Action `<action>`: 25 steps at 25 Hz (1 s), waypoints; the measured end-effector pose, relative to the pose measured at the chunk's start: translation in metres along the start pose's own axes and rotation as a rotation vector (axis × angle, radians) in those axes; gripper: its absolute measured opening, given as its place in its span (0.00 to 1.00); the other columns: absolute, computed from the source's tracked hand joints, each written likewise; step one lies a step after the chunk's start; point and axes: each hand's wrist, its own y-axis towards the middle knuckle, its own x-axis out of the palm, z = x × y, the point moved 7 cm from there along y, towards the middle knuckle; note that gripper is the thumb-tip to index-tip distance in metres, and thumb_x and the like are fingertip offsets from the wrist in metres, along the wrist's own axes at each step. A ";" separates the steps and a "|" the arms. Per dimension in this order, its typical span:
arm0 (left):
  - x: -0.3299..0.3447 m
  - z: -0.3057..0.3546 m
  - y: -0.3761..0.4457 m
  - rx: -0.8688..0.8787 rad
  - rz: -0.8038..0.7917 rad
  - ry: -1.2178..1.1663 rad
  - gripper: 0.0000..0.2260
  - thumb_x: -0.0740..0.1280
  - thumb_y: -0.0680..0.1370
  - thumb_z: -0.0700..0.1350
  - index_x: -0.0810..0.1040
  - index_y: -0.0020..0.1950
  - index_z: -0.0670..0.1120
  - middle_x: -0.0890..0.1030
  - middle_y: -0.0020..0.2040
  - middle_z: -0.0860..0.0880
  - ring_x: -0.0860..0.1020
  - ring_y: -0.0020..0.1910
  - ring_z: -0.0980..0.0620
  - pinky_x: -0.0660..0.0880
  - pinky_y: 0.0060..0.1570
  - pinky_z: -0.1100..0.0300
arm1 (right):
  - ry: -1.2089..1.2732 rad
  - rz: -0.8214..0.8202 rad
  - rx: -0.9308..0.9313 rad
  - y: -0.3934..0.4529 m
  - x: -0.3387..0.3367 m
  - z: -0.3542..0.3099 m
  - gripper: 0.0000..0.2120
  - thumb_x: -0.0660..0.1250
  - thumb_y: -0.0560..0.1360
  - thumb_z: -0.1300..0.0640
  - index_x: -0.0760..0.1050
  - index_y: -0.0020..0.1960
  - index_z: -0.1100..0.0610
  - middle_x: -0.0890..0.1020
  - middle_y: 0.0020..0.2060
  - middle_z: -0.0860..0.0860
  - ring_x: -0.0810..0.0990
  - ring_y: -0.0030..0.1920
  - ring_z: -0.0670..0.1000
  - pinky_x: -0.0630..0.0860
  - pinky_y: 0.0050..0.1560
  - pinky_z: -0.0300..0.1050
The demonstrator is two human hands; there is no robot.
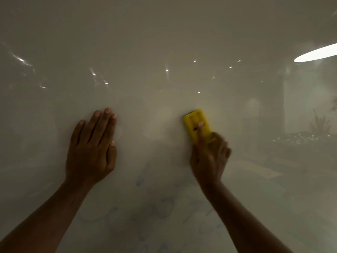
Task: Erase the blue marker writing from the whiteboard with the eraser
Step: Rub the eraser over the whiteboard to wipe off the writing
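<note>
A: Is any writing legible on the whiteboard [164, 42]?

B: No. Only faint blue marker smears [160, 207] show, pale loops and strokes low on the board, between the two forearms and toward its bottom edge. No letter can be made out. The eraser [196, 123] shows no readable label either.

A: How are the hands placed?

B: The left hand [91, 148] lies flat against the board, palm down, its fingers [102, 125] straight, close together and pointing up, holding nothing. The right hand [209, 157] is blurred; it grips the lower end of the eraser, with the index finger stretched along its back and the other fingers curled around its sides.

A: And the eraser?

B: It is a yellow plastic block with moulded recesses on its back and a dark edge at its top end. It presses against the board near the middle, tilted with its top leaning left, well apart from the left hand and above the smears.

A: The board's surface?

B: Glossy and greyish, with bright ceiling-light reflections [315, 52] toward the upper right edge.
</note>
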 end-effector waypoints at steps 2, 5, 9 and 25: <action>-0.001 0.001 -0.002 -0.010 0.005 -0.008 0.27 0.54 0.87 0.47 0.62 0.87 0.42 0.64 0.86 0.43 0.66 0.84 0.40 0.61 0.81 0.39 | 0.176 -0.125 -0.533 -0.061 0.000 -0.066 0.16 0.61 0.84 0.57 0.72 0.71 0.55 0.80 0.55 0.62 0.81 0.46 0.65 0.72 0.45 0.55; -0.003 0.000 -0.004 -0.024 0.003 -0.029 0.27 0.54 0.87 0.47 0.63 0.86 0.42 0.65 0.86 0.43 0.66 0.84 0.40 0.61 0.81 0.40 | 0.173 -0.243 -1.213 -0.111 -0.008 -0.088 0.21 0.52 0.88 0.56 0.75 0.76 0.51 0.81 0.58 0.59 0.81 0.54 0.61 0.77 0.57 0.54; 0.000 -0.002 -0.007 -0.012 0.015 -0.022 0.26 0.54 0.87 0.47 0.63 0.87 0.44 0.64 0.86 0.45 0.65 0.84 0.42 0.61 0.82 0.42 | 0.068 -0.102 -0.484 -0.013 0.000 -0.039 0.19 0.60 0.85 0.53 0.76 0.75 0.49 0.82 0.57 0.63 0.81 0.48 0.63 0.70 0.48 0.54; 0.000 0.002 -0.018 -0.032 0.025 -0.016 0.28 0.55 0.87 0.48 0.61 0.88 0.45 0.64 0.87 0.45 0.66 0.84 0.41 0.63 0.79 0.38 | 0.162 -0.229 -0.577 -0.084 -0.010 -0.006 0.15 0.64 0.85 0.54 0.78 0.70 0.53 0.80 0.51 0.57 0.80 0.45 0.63 0.71 0.41 0.54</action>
